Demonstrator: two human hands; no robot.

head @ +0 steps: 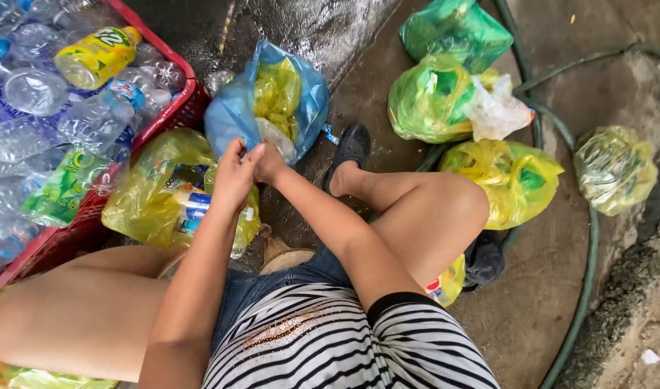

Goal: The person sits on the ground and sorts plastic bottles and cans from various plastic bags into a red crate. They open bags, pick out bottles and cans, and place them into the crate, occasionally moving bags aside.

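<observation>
My left hand (234,176) and my right hand (269,163) meet in front of me at the lower edge of a blue plastic bag (233,112). Both pinch the bag's plastic where it opens. Yellow plastic and a clear bottle (276,137) fill the bag. Just under my left hand lies a yellow bag (146,194) with bottles inside. I squat over wet concrete, one foot in a black shoe (350,146) beside the blue bag.
A red crate (168,115) heaped with clear plastic bottles and a yellow bottle (92,56) stands at left. Green and yellow filled bags (431,101), (514,176), (614,167) lie at right. A green hose (586,288) curves along the ground.
</observation>
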